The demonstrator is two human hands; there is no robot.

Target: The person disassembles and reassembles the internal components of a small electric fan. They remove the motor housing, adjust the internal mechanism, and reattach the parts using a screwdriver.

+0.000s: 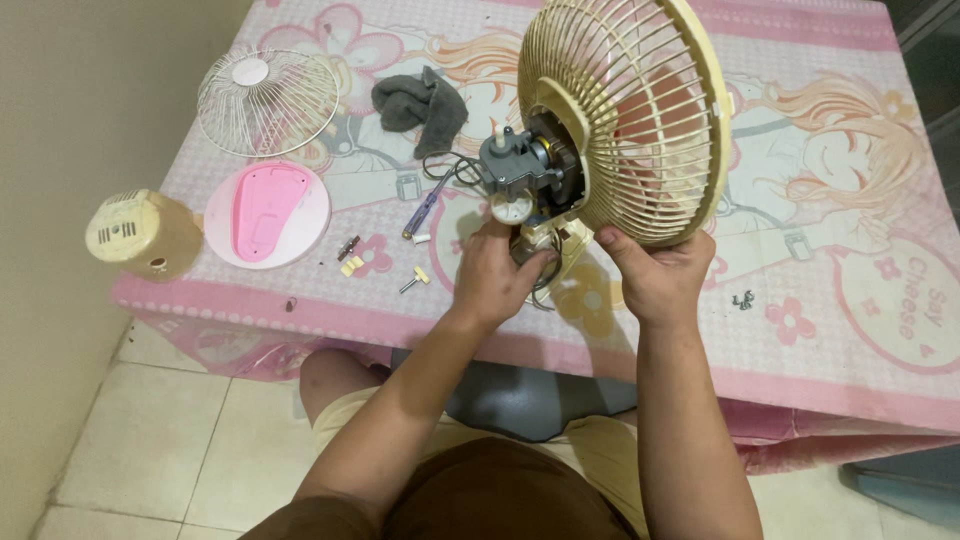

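Observation:
A cream fan head (625, 110) with its rear grille and pink blades is held upright above the table. Its motor (530, 165) is bare, with a grey gearbox and black wires showing. My left hand (495, 275) grips the cream neck piece under the motor. My right hand (655, 275) holds the lower rim of the grille. Both hands are closed on the fan.
On the pink patterned tablecloth (850, 330) lie a wire front grille (265, 100), a pink fan base (267, 213), a cream motor cover (140, 235), a grey rag (420, 105), a screwdriver (425, 205) and small screws and clips (350, 262). A wall stands at left.

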